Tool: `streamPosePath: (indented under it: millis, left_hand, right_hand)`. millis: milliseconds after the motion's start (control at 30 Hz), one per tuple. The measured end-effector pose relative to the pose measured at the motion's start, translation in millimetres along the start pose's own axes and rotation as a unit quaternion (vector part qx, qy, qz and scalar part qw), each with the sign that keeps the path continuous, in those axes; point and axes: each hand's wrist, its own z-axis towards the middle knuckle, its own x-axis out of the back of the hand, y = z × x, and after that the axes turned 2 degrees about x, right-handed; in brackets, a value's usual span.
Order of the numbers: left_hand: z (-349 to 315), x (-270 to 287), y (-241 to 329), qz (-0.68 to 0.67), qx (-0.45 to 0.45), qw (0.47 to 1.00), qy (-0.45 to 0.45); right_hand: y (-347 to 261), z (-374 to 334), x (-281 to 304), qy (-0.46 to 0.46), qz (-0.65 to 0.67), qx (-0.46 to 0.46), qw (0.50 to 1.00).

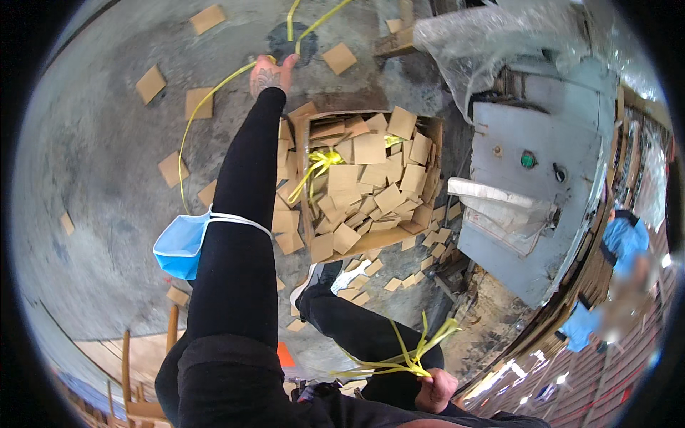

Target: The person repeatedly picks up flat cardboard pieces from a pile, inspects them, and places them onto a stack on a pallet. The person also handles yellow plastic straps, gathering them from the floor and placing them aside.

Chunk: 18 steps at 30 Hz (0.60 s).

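My left hand (270, 77), with a dark-sleeved arm stretched far forward, is closed on a yellow strap (194, 118) low over the floor. The strap curves away to the left, and two more yellow lengths (314, 27) run up to the top edge near my thumb. My fingertips are partly hidden. Close to my body, my right hand (437, 391) grips a bunch of yellow straps (408, 362), whose loose ends fan out. A blue face mask (180, 246) hangs by its white loops round my left forearm.
An open cardboard box (305, 203) full of square cardboard pieces stands ahead, a yellow strap bundle (325, 162) lying in it. More cardboard squares (198, 103) lie scattered on the concrete floor. A grey machine cabinet (528, 192) with clear plastic sheeting (499, 39) stands right; people's blue clothing (628, 239) shows beyond.
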Motion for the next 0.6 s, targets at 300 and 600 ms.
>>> streamPosePath:
  millis: [300, 600]
  left_hand:
    - [24.7, -42.5, 29.6, 0.260, -0.127, 0.953, -0.086]
    - [-80.4, 20.0, -10.9, -0.037, -0.157, 0.985, -0.066]
  right_hand:
    - [15.5, -12.7, -24.0, 0.131, 0.025, -0.048, 0.990]
    - [3.9, -16.6, 13.4, -0.049, 0.102, -0.065, 0.992]
